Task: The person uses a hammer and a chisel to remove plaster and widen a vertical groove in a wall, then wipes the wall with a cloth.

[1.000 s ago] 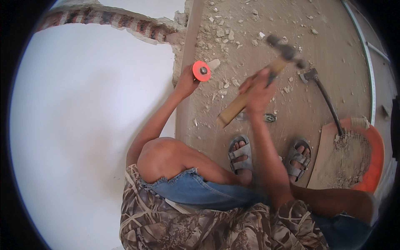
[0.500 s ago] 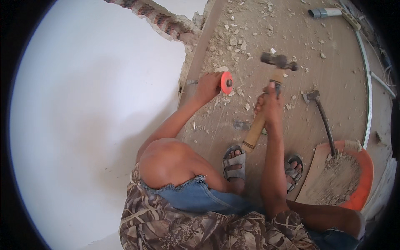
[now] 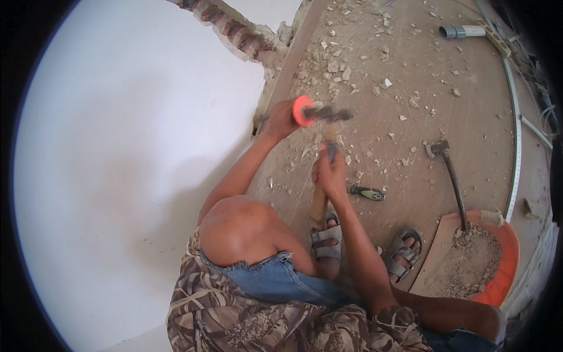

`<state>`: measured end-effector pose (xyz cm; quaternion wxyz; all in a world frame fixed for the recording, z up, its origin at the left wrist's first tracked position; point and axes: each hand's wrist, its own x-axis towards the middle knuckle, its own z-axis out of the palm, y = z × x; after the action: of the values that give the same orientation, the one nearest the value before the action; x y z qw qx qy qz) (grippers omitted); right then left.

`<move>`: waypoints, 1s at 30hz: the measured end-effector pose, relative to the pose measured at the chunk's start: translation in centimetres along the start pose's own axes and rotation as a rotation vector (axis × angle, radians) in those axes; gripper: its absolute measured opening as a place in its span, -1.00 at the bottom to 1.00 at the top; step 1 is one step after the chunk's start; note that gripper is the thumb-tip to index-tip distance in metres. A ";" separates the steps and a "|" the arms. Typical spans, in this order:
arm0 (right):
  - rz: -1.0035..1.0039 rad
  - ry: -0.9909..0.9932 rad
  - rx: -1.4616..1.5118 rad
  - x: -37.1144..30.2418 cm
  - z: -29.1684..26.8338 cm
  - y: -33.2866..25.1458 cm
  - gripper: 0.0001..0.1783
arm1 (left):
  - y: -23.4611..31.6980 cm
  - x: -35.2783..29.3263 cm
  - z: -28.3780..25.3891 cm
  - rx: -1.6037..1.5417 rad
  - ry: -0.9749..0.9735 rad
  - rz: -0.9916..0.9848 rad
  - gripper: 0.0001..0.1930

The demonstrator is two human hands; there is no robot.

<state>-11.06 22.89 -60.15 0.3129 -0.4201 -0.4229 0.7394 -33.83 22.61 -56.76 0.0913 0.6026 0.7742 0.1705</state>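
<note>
My left hand is closed around a chisel with a round red-orange hand guard, held near the base of the white wall. The chisel's tip points toward the wall's broken lower edge. In my right hand is a hammer with a pale wooden handle. Its dark head, smeared by motion, is at the struck end of the chisel; whether they touch I cannot tell. My fingers hide the chisel's shaft.
A hatchet-like tool leans on an orange scoop holding rubble. A green-and-black handled tool lies beyond my feet. Rubble litters the floor by a brick-exposing wall groove. A grey-and-white pipe and long white strip lie at right.
My right hand has swung the hammer left, bringing its head from out over the floor to the chisel's end. The green-and-black tool now shows more fully. My left hand stays near the wall.
</note>
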 end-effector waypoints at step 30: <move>-0.077 -0.097 0.004 -0.1 -5.8 -16.4 -0.48 | 0.7 -0.8 -0.9 0.031 0.207 0.130 -0.73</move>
<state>-4.11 32.24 -47.18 0.3212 -0.3666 -0.4521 0.7470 -33.33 21.89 -55.75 -0.0097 0.6322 0.7413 0.2253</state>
